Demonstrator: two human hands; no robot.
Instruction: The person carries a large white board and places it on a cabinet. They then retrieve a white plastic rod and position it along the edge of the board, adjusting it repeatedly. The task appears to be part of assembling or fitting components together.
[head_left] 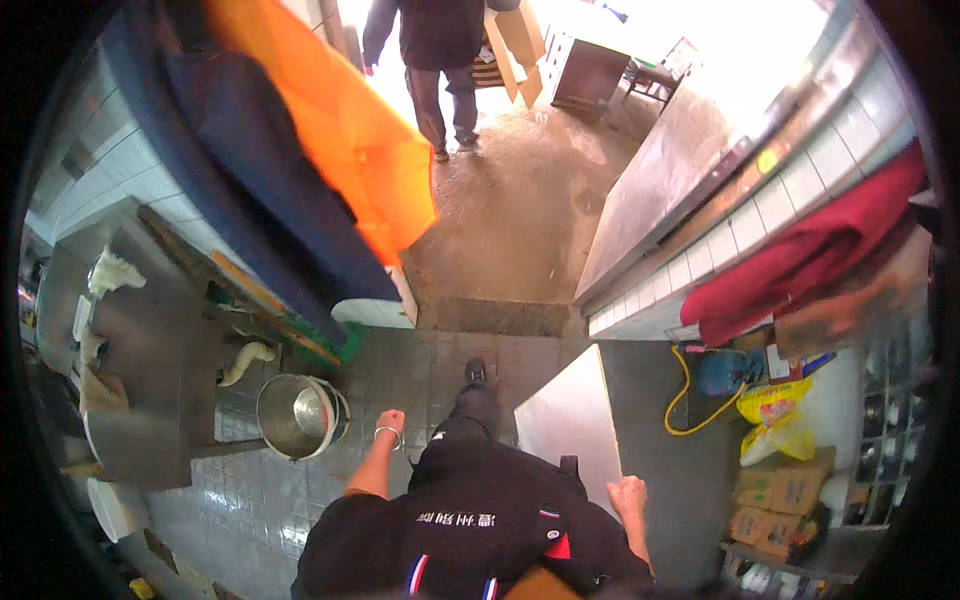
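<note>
My right hand grips the edge of a flat whitish board, which hangs upright beside my right leg and slants forward over the floor. Its lower part passes behind my clothing. My left hand, with a bracelet at the wrist, is curled closed with nothing visible in it. Nearest to that hand, to its left, stands a white bucket with something round and shiny inside. One dark shoe shows ahead of me on the wet tiled floor.
An open doorway lies ahead, with a person beyond it. Dark and orange cloths hang at its left, a red cloth at its right. A metal sink unit stands left; a yellow hose, bags and cardboard boxes sit right.
</note>
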